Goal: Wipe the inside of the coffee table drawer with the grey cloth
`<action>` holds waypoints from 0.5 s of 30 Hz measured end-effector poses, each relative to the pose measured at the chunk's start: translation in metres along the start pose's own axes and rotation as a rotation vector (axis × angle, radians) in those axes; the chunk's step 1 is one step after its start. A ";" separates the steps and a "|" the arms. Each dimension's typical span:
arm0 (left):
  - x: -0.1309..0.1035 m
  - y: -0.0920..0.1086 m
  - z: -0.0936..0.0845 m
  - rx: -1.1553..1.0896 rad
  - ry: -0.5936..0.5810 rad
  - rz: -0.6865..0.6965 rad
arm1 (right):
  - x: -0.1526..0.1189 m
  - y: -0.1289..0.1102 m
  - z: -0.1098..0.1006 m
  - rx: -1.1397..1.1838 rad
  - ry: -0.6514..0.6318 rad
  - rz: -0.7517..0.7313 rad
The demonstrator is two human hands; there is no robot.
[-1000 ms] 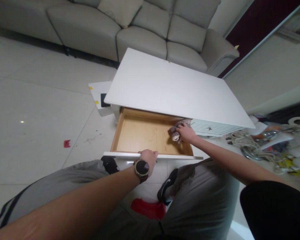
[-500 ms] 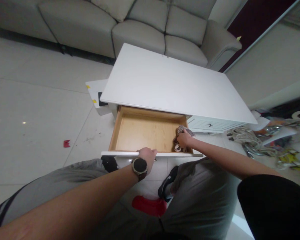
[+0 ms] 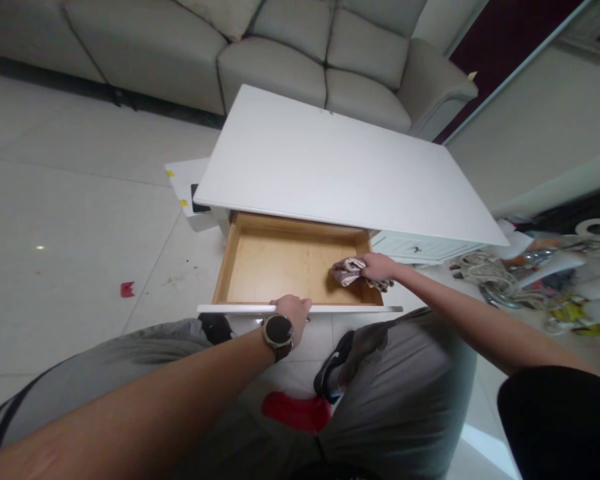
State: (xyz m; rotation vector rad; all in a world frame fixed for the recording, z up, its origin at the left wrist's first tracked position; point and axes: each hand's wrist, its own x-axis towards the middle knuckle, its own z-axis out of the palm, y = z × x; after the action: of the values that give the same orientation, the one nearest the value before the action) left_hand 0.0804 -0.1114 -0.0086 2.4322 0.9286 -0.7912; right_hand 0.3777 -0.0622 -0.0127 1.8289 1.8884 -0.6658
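Clock read from the drawer's centre, 12 away from the wearer. Drawer (image 3: 275, 267) pulled out towards 6 from under the white surface (image 3: 340, 173); its bare wooden floor lies open to reach from above.

Left hand (image 3: 293, 313) at 6, clamped on the drawer front (image 3: 240, 309), fingers over its top edge. Probably a steadying grip: side pressure inside could shift the drawer on its runners. Watch (image 3: 279, 330) on that wrist, outside the wood.

Right hand (image 3: 380, 267) at 3, closed on a patterned cloth (image 3: 347, 271). Cloth bunched, folds pointing towards 9 over the drawer floor, loose end seemingly lapping the side wall towards 4. Bunching likely gives a thick, soft pad and keeps fingertips off the wood. Whether it presses on the floor or hangs just above: cannot tell. Right arm comes in from 4, well apart from the left, so neither crosses the other.

Second drawer (image 3: 430, 250), at 2, sits closed, out of the right arm's way.
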 end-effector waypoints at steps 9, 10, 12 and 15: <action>0.005 0.003 0.010 -0.017 0.030 -0.066 | 0.003 0.000 0.041 0.334 -0.252 0.037; 0.005 0.003 0.011 -0.023 0.038 -0.067 | 0.004 0.001 0.037 0.394 -0.220 0.068; 0.005 0.003 0.011 -0.031 0.041 -0.066 | 0.007 0.003 0.029 0.437 -0.138 0.094; 0.005 0.003 0.008 -0.035 0.010 -0.060 | 0.009 0.001 0.023 0.365 -0.070 0.043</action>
State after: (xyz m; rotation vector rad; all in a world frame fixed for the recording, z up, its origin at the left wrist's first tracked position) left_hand 0.0827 -0.1153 -0.0174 2.3904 1.0149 -0.7782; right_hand 0.3781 -0.0695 -0.0364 2.0245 1.7638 -1.1040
